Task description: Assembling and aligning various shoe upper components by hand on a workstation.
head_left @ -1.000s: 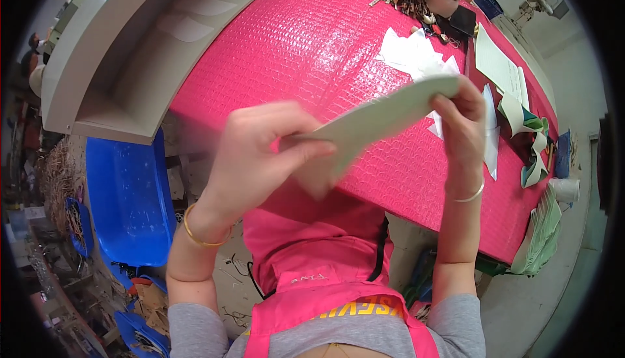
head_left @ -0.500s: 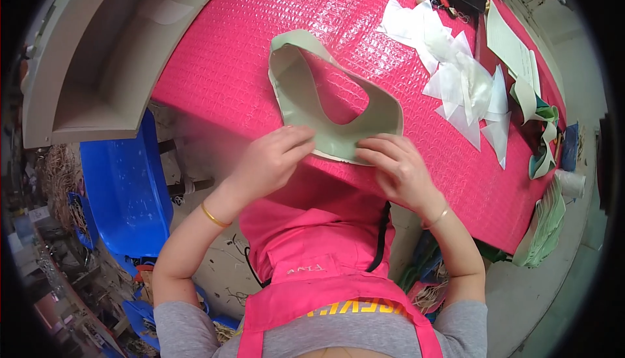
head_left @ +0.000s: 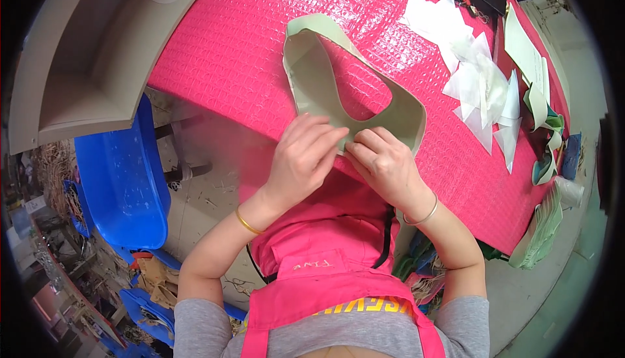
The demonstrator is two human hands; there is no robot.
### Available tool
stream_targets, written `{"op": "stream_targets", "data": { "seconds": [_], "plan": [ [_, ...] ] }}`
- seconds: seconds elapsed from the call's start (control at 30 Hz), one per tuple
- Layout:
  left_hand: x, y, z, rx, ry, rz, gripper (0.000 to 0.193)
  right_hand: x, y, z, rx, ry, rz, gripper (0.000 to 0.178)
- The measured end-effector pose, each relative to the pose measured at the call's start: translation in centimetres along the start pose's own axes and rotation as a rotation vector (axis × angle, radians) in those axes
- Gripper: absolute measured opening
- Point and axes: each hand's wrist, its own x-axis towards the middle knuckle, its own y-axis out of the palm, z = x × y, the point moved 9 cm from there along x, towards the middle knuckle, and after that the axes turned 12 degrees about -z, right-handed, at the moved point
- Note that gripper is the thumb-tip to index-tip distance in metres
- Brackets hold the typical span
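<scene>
A curved pale green piece point(head_left: 311, 75) is found at the near edge of the pink table point(head_left: 221, 65). Its near rim is pinched by the right hand point(head_left: 389, 168), fingers curled narrow. The left hand point(head_left: 301, 159) is placed just beside, fingers bent and blurred; whether the rim is gripped there cannot be told. White scraps point(head_left: 482, 91) are noted at right

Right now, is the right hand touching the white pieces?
Apart: the head view shows pink table between the right hand and the white pieces.
</scene>
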Motion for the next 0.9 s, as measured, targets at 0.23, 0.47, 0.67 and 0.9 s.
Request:
{"op": "stream_targets", "data": {
  "seconds": [0.23, 0.47, 0.67, 0.9],
  "plan": [
    [-0.8, 0.4, 0.6, 0.038, -0.003, 0.027, 0.03, 0.5, 0.4, 1.2, -0.157, 0.028, -0.031, 0.012],
    [-2.1, -0.3, 1.4, 0.15, -0.171, -0.072, 0.047, 0.2, 0.9, 1.9, -0.261, -0.038, -0.042, 0.013],
    [-1.7, -0.2, 0.9, 0.214, -0.2, -0.046, 0.06, 1.0, 0.0, 0.2, -0.218, 0.099, -0.104, 0.015],
    [-0.7, 0.3, 0.0, 0.294, -0.185, 0.008, 0.044, 1.0, -0.4, -3.8, 0.053, 0.308, -0.152, 0.007]
  ]
}}
